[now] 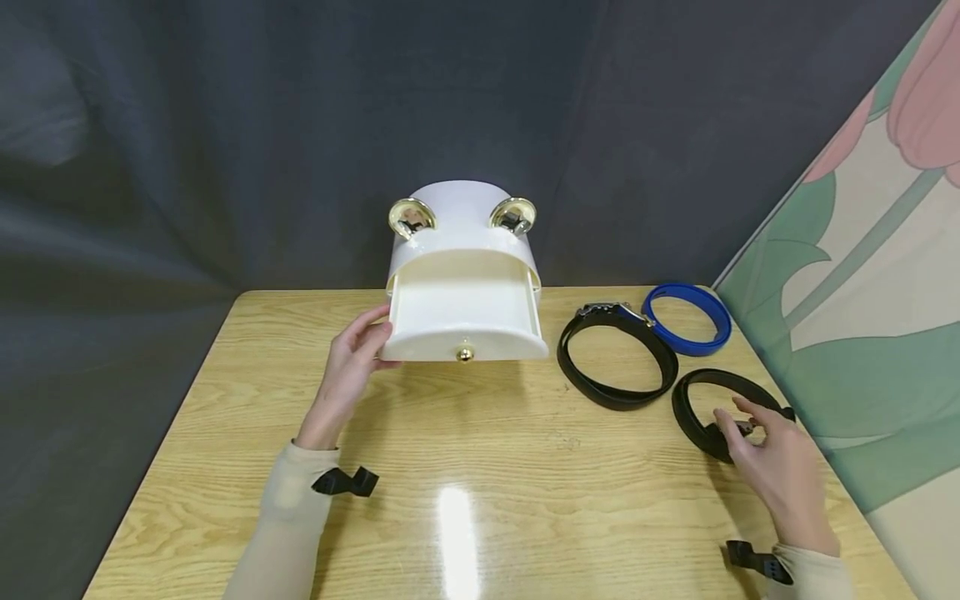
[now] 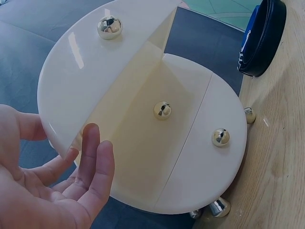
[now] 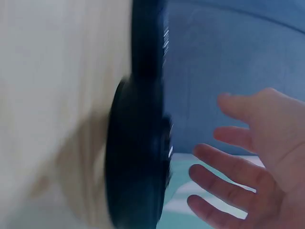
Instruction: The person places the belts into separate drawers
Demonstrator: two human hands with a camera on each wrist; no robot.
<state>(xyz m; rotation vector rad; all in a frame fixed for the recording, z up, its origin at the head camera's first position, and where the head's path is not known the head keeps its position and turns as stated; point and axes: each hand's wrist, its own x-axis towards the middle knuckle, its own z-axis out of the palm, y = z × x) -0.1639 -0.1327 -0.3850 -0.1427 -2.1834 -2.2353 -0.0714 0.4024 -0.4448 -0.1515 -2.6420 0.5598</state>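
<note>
touching white drawer (image 1: 427, 343), left grip (image 1: 354, 362); near coiled black belt (image 1: 687, 422), right grip (image 1: 782, 467).

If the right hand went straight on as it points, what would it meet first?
The right hand would probably meet the nearest coiled black belt first; the right wrist view shows a gap, though its depth is unclear.

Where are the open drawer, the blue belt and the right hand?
Open drawer (image 1: 465, 304), head view: on its inner floor.
Blue belt (image 1: 697, 348), head view: near side of the coil.
Right hand (image 1: 783, 468), head view: back of the hand.
</note>
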